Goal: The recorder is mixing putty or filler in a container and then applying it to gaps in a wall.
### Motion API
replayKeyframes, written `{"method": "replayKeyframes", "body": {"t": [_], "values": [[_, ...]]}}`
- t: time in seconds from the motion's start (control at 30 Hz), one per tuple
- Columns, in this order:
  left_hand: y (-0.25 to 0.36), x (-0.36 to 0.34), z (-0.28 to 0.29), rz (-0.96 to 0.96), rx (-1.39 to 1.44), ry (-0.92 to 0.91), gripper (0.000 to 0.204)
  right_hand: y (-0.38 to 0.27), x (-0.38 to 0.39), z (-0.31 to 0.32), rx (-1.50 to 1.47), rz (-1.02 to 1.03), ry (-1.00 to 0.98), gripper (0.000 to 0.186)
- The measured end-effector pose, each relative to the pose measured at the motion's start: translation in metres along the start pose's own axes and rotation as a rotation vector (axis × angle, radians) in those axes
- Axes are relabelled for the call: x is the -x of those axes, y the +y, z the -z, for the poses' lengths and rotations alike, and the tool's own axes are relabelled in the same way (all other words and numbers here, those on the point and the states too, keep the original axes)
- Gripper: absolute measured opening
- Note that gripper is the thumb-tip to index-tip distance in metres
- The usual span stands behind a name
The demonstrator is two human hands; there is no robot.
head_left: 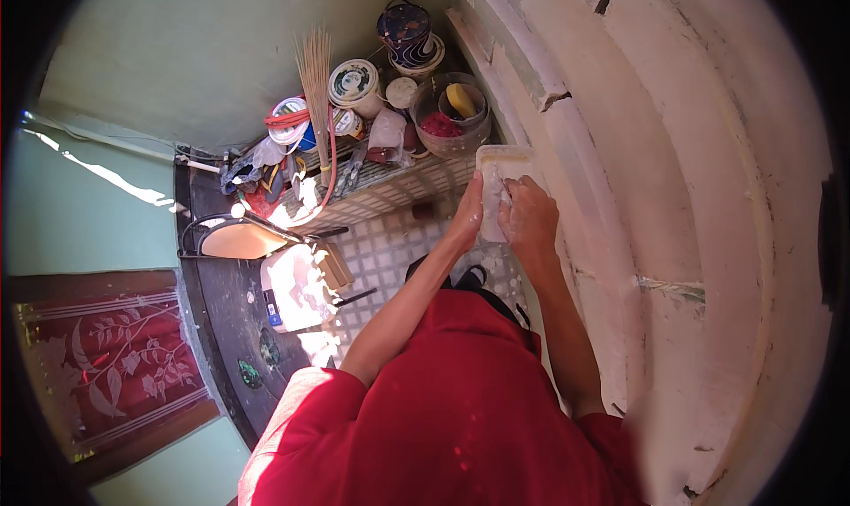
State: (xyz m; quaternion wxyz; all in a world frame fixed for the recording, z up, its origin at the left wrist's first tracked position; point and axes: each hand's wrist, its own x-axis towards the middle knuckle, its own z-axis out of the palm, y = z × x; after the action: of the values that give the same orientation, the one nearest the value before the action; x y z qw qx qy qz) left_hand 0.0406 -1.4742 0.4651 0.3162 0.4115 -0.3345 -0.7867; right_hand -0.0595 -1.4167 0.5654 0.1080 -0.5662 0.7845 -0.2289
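In front of my body I hold a white rectangular tray (492,228), its inside smeared with a pale paste. My left hand (470,208) grips the tray along its left side, with the thumb up near the rim. Over the tray's right part is my right hand (531,216), its fingers curled inward. Whatever those fingers hold, if anything, is hidden. White smears mark both hands.
Close on my right rises a curved, cracked, pale wall (602,205). Ahead, a ledge carries a clear tub (450,139), lidded buckets (354,83) and a stick broom (314,81). A chair (239,238) and a white box (297,286) stand left.
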Motion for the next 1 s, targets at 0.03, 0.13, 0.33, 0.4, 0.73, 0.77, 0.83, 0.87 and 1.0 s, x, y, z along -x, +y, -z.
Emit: {"method": "replayKeyframes", "body": {"t": [0.03,0.13,0.33,0.4,0.73,0.77,0.83,0.87,1.0], "values": [[-0.001,-0.001,0.001,0.007,0.000,0.005,0.067,-0.001,0.001,-0.002,-0.002,0.017,-0.014,0.018],[0.004,0.006,-0.003,0.077,0.030,0.000,0.059,-0.002,0.001,-0.003,-0.110,0.035,-0.030,0.019],[0.009,0.008,-0.002,0.047,0.107,-0.088,0.059,0.007,-0.007,0.013,-0.397,-0.067,0.032,0.025],[0.007,0.004,-0.004,0.032,0.113,-0.096,0.061,0.014,-0.009,0.008,-0.380,-0.075,0.008,0.025],[0.022,-0.007,0.001,0.041,0.053,-0.111,0.062,0.011,-0.021,0.026,-0.158,-0.128,0.092,0.025],[0.024,-0.010,0.002,0.041,0.051,-0.119,0.062,0.009,-0.023,0.025,-0.155,-0.133,0.096,0.025],[0.027,-0.016,0.003,0.042,0.049,-0.133,0.062,0.003,-0.028,0.021,-0.051,-0.125,0.110,0.025],[0.028,-0.018,0.004,0.044,0.057,-0.154,0.061,0.000,-0.030,0.017,-0.049,-0.132,0.113,0.025],[0.040,-0.024,0.008,0.075,-0.037,-0.144,0.059,-0.002,-0.038,-0.005,-0.128,-0.136,0.073,0.022]]}}
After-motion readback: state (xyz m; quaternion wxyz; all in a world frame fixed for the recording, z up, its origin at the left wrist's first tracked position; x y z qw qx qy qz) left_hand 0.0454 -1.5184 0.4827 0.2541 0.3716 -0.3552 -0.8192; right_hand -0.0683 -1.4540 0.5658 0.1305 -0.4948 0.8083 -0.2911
